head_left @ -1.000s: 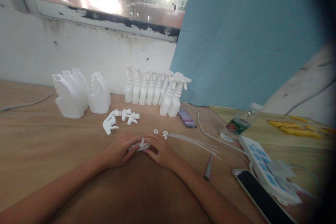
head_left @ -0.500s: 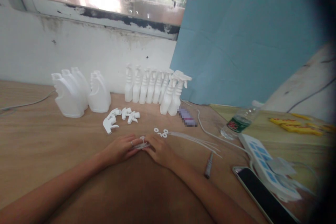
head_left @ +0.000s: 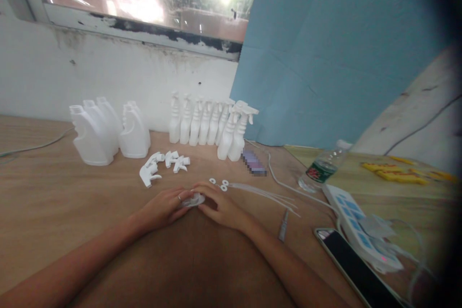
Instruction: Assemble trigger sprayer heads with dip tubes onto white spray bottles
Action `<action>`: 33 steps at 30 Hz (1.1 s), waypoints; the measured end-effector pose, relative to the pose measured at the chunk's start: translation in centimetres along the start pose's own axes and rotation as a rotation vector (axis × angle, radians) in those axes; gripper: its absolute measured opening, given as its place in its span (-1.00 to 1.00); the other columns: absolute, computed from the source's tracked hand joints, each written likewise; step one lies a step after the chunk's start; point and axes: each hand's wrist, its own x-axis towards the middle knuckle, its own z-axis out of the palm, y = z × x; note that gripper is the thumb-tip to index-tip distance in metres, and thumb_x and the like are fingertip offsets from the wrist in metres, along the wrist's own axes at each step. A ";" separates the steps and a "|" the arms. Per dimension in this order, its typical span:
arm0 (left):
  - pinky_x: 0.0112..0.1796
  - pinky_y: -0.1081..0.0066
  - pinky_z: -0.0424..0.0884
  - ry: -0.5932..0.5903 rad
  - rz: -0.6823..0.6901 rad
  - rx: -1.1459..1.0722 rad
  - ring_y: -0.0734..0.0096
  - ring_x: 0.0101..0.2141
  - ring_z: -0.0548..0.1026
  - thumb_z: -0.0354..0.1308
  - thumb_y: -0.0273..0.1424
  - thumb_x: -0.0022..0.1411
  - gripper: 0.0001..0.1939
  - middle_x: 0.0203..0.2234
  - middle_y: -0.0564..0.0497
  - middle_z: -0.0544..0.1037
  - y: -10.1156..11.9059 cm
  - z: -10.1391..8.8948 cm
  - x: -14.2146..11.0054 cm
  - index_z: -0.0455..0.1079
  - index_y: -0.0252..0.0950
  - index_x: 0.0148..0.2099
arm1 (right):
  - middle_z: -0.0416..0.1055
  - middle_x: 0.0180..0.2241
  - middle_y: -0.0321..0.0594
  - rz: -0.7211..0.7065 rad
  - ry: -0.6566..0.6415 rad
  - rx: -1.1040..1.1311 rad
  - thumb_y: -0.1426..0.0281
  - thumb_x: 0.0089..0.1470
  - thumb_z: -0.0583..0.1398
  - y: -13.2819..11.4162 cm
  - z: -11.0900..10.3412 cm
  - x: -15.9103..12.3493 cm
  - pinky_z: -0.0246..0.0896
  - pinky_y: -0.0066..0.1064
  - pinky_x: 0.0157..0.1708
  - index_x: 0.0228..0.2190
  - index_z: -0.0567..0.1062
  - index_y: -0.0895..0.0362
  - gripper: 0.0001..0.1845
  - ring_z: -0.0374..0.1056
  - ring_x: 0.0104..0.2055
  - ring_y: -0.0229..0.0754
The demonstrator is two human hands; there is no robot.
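Observation:
My left hand (head_left: 169,206), with a ring on one finger, is closed on a small white plastic part (head_left: 195,199). From the other side, my right hand (head_left: 221,207) grips the same part between thumb and fingers. The fingers cover much of it, so its exact kind does not show. Just beyond my right hand lie several white washers (head_left: 224,187), beside thin clear dip tubes (head_left: 260,191). Several loose white trigger spray heads (head_left: 149,173) rest on the table farther off to the left.
White spray bottles (head_left: 195,130) with trigger heads stand in a row by the wall. Headless translucent bottles (head_left: 94,147) stand to their left. On the right are a pointed tool (head_left: 283,226), a phone (head_left: 355,262), a power strip (head_left: 355,221) and a clear drink bottle (head_left: 319,172).
My right hand's fingers have shifted left over the white part, which now shows at a different angle between the hands. The camera view has moved slightly.

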 end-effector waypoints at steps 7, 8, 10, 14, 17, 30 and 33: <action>-0.10 0.33 0.40 -0.008 -0.009 0.057 0.24 -0.09 0.48 0.03 -0.38 0.30 -0.69 -0.06 -0.10 0.49 -0.1 0.2 -0.1 0.23 -0.22 0.09 | 0.53 -0.27 -0.15 0.609 -0.032 -0.487 0.48 0.09 0.13 5.3 -9.4 -2.5 0.21 -0.43 -0.21 -0.27 0.55 0.15 -0.80 0.42 -0.24 -0.17; -0.10 0.33 0.40 -0.003 -0.011 0.049 0.25 -0.09 0.48 0.03 -0.39 0.30 -0.69 -0.06 -0.09 0.49 -0.1 0.2 -0.1 0.23 -0.22 0.09 | 0.53 -0.35 -0.12 0.661 -0.044 -0.520 0.52 0.03 0.15 6.0 -10.8 -3.2 0.20 -0.42 -0.26 -0.40 0.55 0.18 -0.84 0.42 -0.28 -0.14; -0.10 0.34 0.40 -0.001 -0.029 0.034 0.27 -0.10 0.49 0.04 -0.38 0.29 -0.69 -0.07 -0.08 0.50 0.0 0.2 0.0 0.24 -0.21 0.08 | 0.51 -0.47 -0.16 0.753 -0.088 -0.557 0.60 -0.13 0.21 7.2 -12.7 -4.5 0.16 -0.45 -0.36 -0.54 0.53 0.19 -0.89 0.41 -0.36 -0.14; -0.10 0.34 0.40 -0.015 -0.088 0.021 0.27 -0.10 0.49 0.06 -0.36 0.28 -0.68 -0.06 -0.06 0.50 0.2 0.1 0.1 0.25 -0.20 0.08 | 0.49 -0.53 -0.27 0.868 -0.165 -0.566 0.66 -0.28 0.24 8.3 -13.8 -6.1 0.10 -0.51 -0.47 -0.59 0.50 0.18 -0.83 0.40 -0.43 -0.20; -0.09 0.36 0.39 -0.023 -0.093 0.007 0.28 -0.10 0.49 0.05 -0.36 0.28 -0.67 -0.06 -0.05 0.50 0.1 0.1 0.0 0.24 -0.18 0.10 | 0.49 -0.51 -0.26 0.903 -0.167 -0.573 0.66 -0.24 0.21 8.6 -13.7 -6.3 0.07 -0.52 -0.49 -0.55 0.51 0.19 -0.83 0.39 -0.43 -0.21; -0.10 0.31 0.39 -0.025 -0.078 0.006 0.23 -0.08 0.48 0.04 -0.36 0.29 -0.67 -0.05 -0.07 0.49 0.1 0.1 0.0 0.23 -0.18 0.09 | 0.50 -0.52 -0.23 0.874 -0.031 -0.622 0.59 -0.20 0.24 8.6 -14.7 -6.7 0.12 -0.50 -0.45 -0.56 0.54 0.16 -0.88 0.39 -0.42 -0.19; -0.11 0.32 0.38 -0.027 -0.093 0.000 0.24 -0.10 0.49 0.06 -0.36 0.28 -0.68 -0.06 -0.05 0.50 0.2 0.1 0.0 0.24 -0.18 0.08 | 0.52 -0.52 -0.22 0.858 0.018 -0.655 0.53 -0.16 0.27 7.9 -15.1 -6.4 0.14 -0.48 -0.43 -0.59 0.56 0.13 -0.91 0.41 -0.42 -0.18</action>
